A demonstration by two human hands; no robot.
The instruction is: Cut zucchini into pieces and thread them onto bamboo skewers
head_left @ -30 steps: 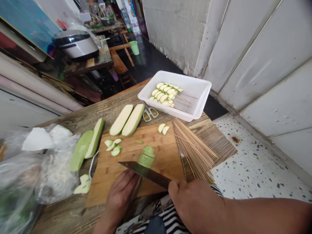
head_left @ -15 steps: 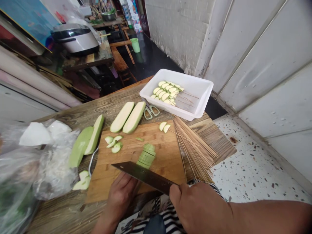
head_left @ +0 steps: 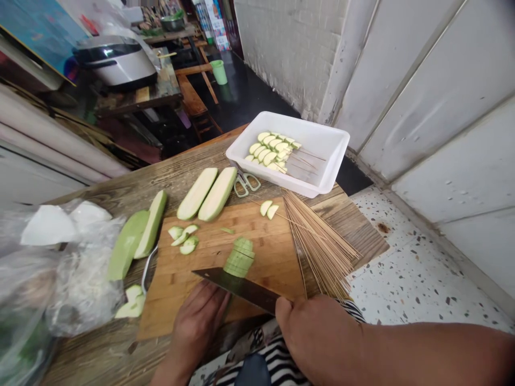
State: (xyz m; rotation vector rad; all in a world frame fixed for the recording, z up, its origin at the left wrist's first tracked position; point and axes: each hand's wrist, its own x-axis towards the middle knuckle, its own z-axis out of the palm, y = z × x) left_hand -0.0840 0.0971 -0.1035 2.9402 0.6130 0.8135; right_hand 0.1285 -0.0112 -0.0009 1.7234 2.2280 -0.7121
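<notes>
The green squash [head_left: 238, 259] lies on the cutting board [head_left: 276, 252], just ahead of the two hands. Its far part, beyond the blade, is already cut in thin slices which stay together in a row; its near part is mostly hidden under the left hand [head_left: 200, 311]. The fingers of this hand are bent down on the squash and hold it against the board. The right hand [head_left: 317, 335] is closed firmly around the handle of the knife [head_left: 245, 291], and the blade crosses the squash close beside the left fingertips. How deep the edge goes, I cannot tell.

In my judgement, the step in hand is slicing. The next cut calls for the left fingers to move back a little along the squash, stay bent away from the edge, and keep the slice thickness even.

Ahead and to the left of the left hand are some loose slices [head_left: 188, 246], and farther ahead, two pale squash halves [head_left: 218, 194] lie side by side. Ahead of the right hand is a fan of thin skewers [head_left: 322, 246]; two cut pieces [head_left: 272, 212] lie near its top end. Beyond them stands the white tray [head_left: 339, 155] with skewered slices [head_left: 268, 157], and the scissors [head_left: 252, 183] lie just beside it.
</notes>
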